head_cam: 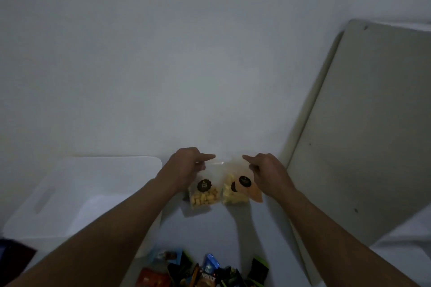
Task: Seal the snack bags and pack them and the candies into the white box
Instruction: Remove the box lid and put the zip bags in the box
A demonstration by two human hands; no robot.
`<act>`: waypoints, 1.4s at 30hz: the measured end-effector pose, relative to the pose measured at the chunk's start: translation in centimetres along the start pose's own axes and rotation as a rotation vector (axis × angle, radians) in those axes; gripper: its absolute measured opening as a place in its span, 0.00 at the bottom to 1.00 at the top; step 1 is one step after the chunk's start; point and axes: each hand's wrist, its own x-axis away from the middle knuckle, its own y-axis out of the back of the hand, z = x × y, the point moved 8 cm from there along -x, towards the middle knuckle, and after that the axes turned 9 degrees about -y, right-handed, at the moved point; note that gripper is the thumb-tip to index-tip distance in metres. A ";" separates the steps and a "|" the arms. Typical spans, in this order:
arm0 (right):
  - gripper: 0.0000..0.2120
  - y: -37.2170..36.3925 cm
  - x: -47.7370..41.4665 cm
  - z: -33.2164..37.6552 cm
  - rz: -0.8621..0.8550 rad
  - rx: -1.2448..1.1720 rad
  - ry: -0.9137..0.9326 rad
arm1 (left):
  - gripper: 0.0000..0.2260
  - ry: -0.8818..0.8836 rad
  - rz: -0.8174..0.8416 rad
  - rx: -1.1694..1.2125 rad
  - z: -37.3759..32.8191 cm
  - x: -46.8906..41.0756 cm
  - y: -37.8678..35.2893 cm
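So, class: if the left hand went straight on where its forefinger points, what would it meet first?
Probably the right hand, whose forefinger points back at the left hand; depth is unclear.

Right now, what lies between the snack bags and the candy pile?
In the head view, only bare table separates the snack bags from the candy pile.

a dark candy wrapper (207, 278) in the pile at the bottom edge bears pale letters that look like "next", blurred. the round black stickers (204, 185) on the snack bags (205, 198) carry print too small to read.
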 end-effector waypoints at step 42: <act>0.19 -21.4 -2.9 30.0 0.175 0.258 0.045 | 0.10 0.221 -0.114 0.218 28.0 16.0 15.3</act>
